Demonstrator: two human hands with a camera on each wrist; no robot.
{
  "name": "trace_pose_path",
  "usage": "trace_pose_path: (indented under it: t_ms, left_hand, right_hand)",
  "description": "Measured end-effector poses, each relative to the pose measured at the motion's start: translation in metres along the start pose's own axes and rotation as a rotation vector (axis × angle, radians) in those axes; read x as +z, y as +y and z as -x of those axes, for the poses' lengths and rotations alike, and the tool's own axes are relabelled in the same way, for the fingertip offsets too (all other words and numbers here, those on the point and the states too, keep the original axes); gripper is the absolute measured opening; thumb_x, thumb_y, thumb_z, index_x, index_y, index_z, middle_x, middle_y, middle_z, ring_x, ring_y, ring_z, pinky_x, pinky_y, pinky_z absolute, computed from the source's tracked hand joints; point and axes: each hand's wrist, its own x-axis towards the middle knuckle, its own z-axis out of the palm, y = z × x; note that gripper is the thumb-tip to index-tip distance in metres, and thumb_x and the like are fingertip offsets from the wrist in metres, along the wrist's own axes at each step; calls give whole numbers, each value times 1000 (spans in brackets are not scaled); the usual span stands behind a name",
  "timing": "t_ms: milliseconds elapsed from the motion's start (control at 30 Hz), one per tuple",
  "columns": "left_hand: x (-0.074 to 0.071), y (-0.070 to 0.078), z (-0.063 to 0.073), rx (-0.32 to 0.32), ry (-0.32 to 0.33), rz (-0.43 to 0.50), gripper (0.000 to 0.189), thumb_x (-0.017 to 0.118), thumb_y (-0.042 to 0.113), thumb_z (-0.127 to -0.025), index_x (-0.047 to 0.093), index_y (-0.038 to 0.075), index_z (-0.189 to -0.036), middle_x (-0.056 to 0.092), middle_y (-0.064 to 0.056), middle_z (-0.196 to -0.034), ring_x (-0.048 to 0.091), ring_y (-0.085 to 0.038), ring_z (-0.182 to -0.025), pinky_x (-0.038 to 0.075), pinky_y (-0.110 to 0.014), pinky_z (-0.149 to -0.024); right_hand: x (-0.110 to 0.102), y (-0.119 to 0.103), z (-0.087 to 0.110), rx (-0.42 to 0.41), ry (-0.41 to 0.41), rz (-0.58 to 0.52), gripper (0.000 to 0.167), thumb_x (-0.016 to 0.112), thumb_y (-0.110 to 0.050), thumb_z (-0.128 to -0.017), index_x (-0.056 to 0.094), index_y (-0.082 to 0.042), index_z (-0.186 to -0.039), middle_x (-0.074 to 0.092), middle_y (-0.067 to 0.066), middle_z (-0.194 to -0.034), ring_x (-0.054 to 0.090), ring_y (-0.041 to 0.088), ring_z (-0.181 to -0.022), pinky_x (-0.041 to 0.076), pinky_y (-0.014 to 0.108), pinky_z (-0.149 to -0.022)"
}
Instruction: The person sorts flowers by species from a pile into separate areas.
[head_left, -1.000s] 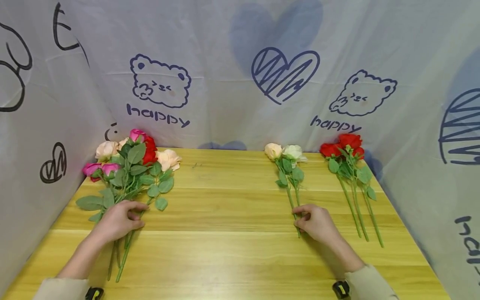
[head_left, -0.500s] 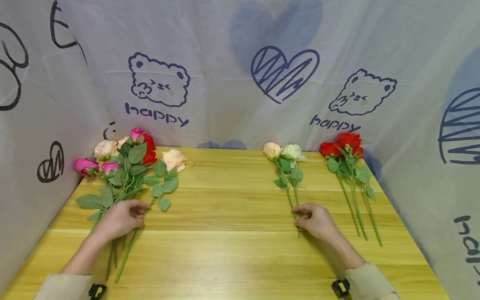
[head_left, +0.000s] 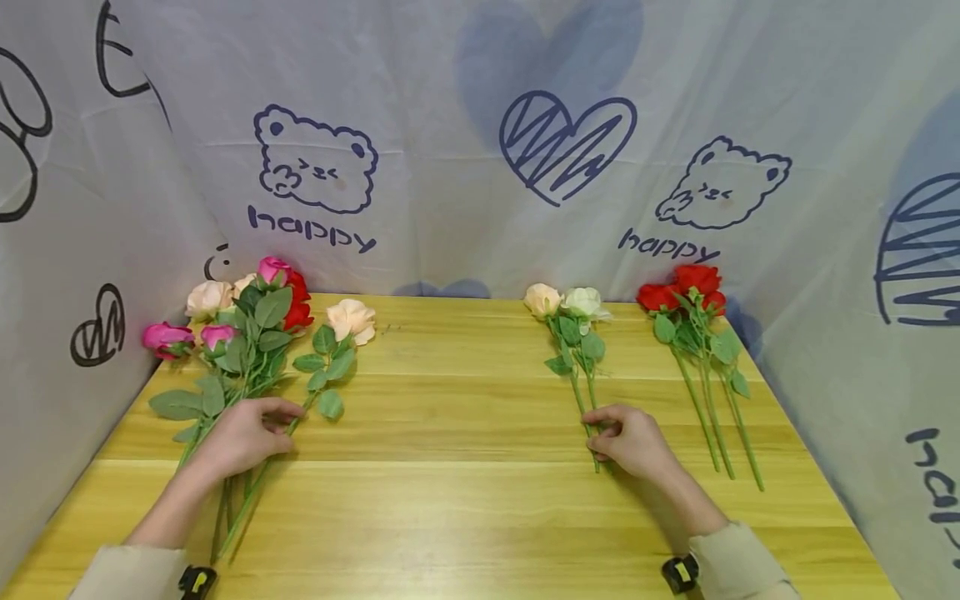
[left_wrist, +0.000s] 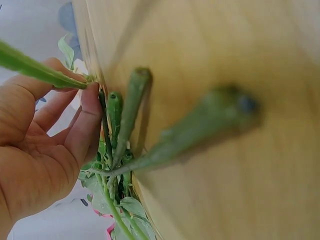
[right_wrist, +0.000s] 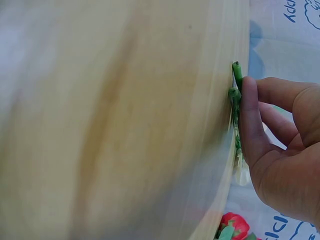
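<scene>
In the head view, my left hand (head_left: pixel 251 437) pinches the green stem of a peach rose (head_left: pixel 351 322) between thumb and fingertips, at the right side of a mixed bunch. The left wrist view shows this stem (left_wrist: pixel 40 70) between the fingertips, with several other cut stem ends (left_wrist: pixel 132 100) beside the hand. My right hand (head_left: pixel 630 442) has thumb and index finger at the stems of another peach rose (head_left: pixel 543 301) and a white rose (head_left: pixel 585 305) lying side by side. I cannot tell whether it grips one stem or both. Their cut ends (right_wrist: pixel 236 75) show beside the thumb.
The left bunch holds a red rose (head_left: pixel 298 302), peach roses (head_left: pixel 210 298) and magenta roses (head_left: pixel 167 339). Red roses (head_left: pixel 697 281) lie to the right of my right hand. Cloth walls with drawings (head_left: pixel 438 167) enclose the wooden table (head_left: pixel 420 500) at back and sides.
My left hand has drawn the peach rose slightly right, apart from the bunch. A magenta rose at the bunch's left has shifted outward to the left. The right hand has stayed in place.
</scene>
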Motion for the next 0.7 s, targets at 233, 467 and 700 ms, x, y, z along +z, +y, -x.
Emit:
trace_pose_path:
  t_ms: [233, 467, 700]
  left_hand:
    - [-3, 0, -1, 14, -6, -9, 42, 78, 5, -81, 74, 1, -123, 73, -17, -112, 69, -27, -96, 55, -35, -73]
    - [-5, 2, -3, 37, -38, -9, 42, 72, 0, -80, 74, 0, -122, 71, -20, -114, 67, -30, -101, 55, -35, -74]
    - [-3, 13, 0, 16, -35, 79, 45, 64, -2, -87, 68, -6, -131, 65, -29, -129, 67, -35, -107, 55, -31, -69]
  right_hand:
    - [1, -2, 0, 13, 6, 2, 32, 74, 3, -92, 72, 1, -123, 72, 8, -88, 71, 21, -71, 62, 32, -65]
    - [-1, -4, -2, 8, 2, -14, 33, 73, 3, -92, 71, 2, -125, 72, 11, -92, 71, 21, -72, 62, 33, -66]
    - [-3, -10, 2, 46, 45, -138, 35, 69, -3, -97, 68, 1, -132, 71, 20, -111, 71, 24, -79, 62, 34, -70]
